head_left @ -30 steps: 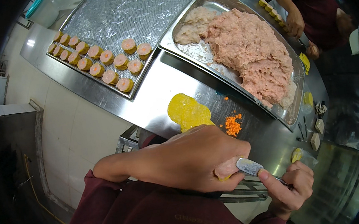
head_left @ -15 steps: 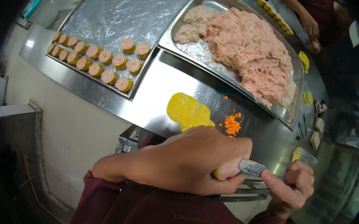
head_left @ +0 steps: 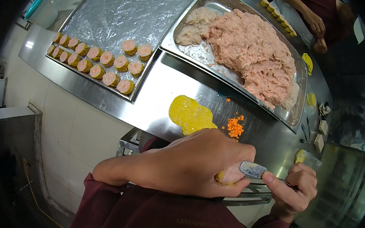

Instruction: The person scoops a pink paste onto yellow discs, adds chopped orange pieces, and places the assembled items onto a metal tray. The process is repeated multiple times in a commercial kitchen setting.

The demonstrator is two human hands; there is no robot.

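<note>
One pink-filled, yellow-wrapped dumpling (head_left: 229, 175) sits cupped in the left hand (head_left: 195, 164).

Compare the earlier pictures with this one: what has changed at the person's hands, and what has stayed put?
Little has moved. The right hand still presses the metal spatula onto the filling in the dumpling, which the left hand still cups; the blade has only shifted slightly. The yellow wrappers, carrot bits, filling tray and dumpling rows are unchanged.

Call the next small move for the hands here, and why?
Probably press the filling flat. The left hand cups a yellow-wrapped dumpling, pink filling showing on top, and the right hand has the metal spatula blade resting on it.
</note>
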